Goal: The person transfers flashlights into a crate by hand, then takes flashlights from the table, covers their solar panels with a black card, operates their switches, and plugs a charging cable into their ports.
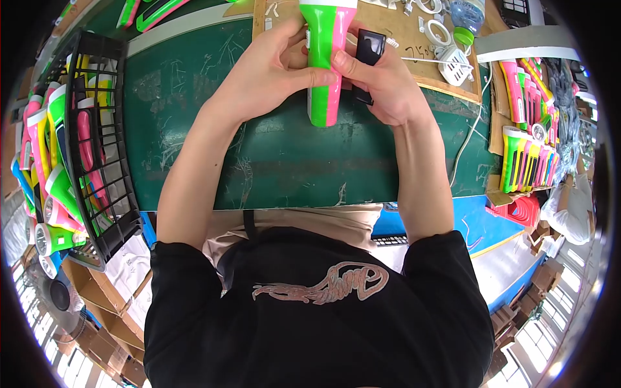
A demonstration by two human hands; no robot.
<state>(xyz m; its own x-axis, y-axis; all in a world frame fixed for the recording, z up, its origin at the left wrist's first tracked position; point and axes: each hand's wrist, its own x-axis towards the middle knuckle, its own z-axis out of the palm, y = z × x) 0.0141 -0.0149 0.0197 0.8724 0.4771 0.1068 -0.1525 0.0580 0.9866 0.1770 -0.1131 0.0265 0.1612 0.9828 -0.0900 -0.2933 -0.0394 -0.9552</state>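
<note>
A green and pink flashlight (320, 61) with a white head end is held upright in front of me over the green table, its head pointing away. My left hand (284, 68) grips it from the left, the thumb lying across its body. From the other side my right hand (381, 81) presses thumb and fingers on the pink half. A glossy black, flat, elongated piece (370, 46) is also tucked in the right hand, between palm and fingers; I cannot make out what it is.
On the left stands a black plastic basket (103, 142) full of colourful flashlights. A wooden board (420, 71) at the back carries a white power strip (455, 66), tape rolls and a bottle (466, 19). More flashlights (527, 158) sit in cardboard at right. A white cable (467, 142) crosses the green table (310, 168).
</note>
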